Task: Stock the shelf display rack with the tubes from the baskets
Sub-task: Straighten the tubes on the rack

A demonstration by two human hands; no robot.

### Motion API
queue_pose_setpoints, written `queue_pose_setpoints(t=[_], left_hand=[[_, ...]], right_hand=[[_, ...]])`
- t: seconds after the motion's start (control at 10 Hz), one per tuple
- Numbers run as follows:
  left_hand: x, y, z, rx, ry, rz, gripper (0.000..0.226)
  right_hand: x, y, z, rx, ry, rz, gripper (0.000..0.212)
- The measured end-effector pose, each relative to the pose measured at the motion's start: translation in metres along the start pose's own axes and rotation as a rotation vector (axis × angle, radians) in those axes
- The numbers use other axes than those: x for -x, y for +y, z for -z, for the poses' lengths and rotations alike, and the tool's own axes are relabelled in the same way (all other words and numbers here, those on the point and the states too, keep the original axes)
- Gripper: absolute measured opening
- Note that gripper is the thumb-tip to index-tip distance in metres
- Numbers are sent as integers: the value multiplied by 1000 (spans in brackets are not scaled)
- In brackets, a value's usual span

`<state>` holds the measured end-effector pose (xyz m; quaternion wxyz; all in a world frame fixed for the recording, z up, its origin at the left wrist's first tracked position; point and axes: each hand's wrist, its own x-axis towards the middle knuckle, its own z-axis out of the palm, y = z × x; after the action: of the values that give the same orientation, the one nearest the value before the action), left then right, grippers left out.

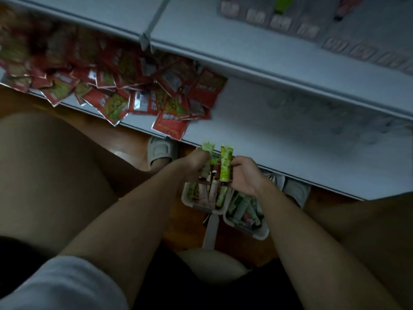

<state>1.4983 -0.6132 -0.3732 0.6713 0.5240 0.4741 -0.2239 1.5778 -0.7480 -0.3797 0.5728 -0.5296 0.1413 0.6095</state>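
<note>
Both forearms reach down from 6 o'clock to pick tubes out of the baskets.

Left hand [196, 163] is curled around a pale green tube [207, 157], and right hand [244, 175] pinches a bright green tube [225, 163] standing upright. Under them sit two white baskets [257, 234] full of more tubes [240, 206], on the floor just below the shelf edge. It looks like the picking-up step, though the picture is dim. Next, both tubes should go up onto the bare white shelf [279, 130] at 1 o'clock, beside the red packets [125, 92] at 10 o'clock.
</note>
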Motion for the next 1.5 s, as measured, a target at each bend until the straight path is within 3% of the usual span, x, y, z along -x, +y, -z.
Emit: queue_pose_setpoints(t=[0.1, 0.2, 0.4, 0.6, 0.7, 0.9, 1.1, 1.3, 1.5], left_hand=[[10, 14, 10, -26, 20, -124, 46], [36, 31, 18, 0, -9, -271, 28], [89, 64, 39, 114, -247, -374, 37], [112, 85, 39, 197, -324, -444, 40], [122, 92, 33, 143, -358, -497, 41], [120, 116, 30, 209, -244, -707, 25], [137, 155, 30, 195, -135, -797, 29], [153, 182, 35, 162, -62, -886, 9], [187, 248, 46, 78, 52, -1109, 14]], right_hand=[[26, -11, -8, 40, -25, 51, 31], [46, -27, -9, 89, -72, 103, 35], [87, -61, -17, 97, -203, 217, 43], [111, -82, -33, 99, -292, 290, 52], [118, -87, -37, 102, -297, 305, 44], [134, -112, -50, 208, -198, 493, 30], [157, -144, -58, 255, -196, 589, 21], [170, -168, -63, 266, -191, 636, 25], [196, -224, -82, 404, -88, 841, 23]])
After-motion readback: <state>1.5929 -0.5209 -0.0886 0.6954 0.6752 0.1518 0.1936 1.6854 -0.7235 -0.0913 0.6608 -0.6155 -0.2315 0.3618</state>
